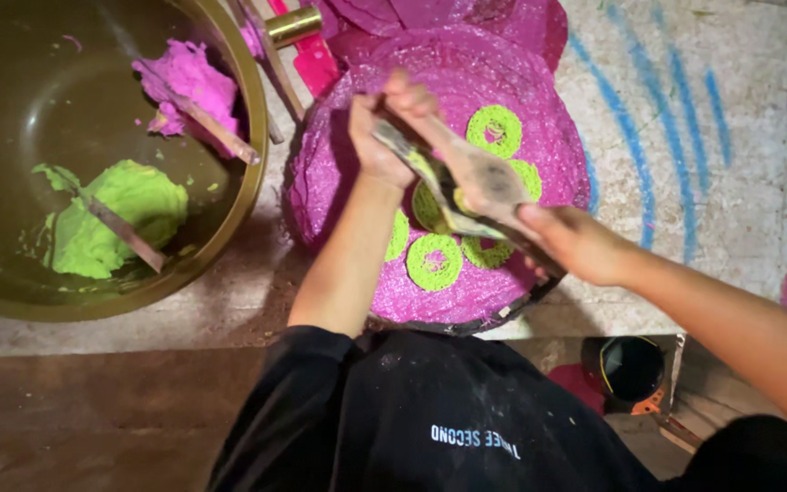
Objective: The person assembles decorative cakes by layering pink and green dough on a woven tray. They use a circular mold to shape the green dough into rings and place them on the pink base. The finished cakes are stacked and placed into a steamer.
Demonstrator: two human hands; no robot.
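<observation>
**A:** Over on the far left, the brass bowl (252, 137) holds a green lump (111, 219) and a pink lump (189, 82), each with a stick lying in it.

**B:** And moving to the middle, the left hand (377, 137) is clenched tight round the upper end of the wooden press (475, 187).

**A:** The press hangs right over the pink tray (339, 173), tilted, smeared with green. Green rings (494, 130) lie on the tray under and around it, close together, some just beside each other.

**B:** On the right, the right hand (576, 241) is wrapped round the lower handle. Both fists are closed on the tool, nothing loose.

**A:** To do this well, I'd say squeeze evenly with both hands and keep the nozzle low over a bare patch of tray.

**B:** Agreed. The open pink area towards the left edge looks like the best spot. Anywhere nearer and a fresh ring could smear into its neighbours.

**A:** Level the press too, I'd judge. Tilted, the strand may drop off-centre.

**B:** Far right, a pale blue-striped sack (685, 118) lies under the tray.
</observation>
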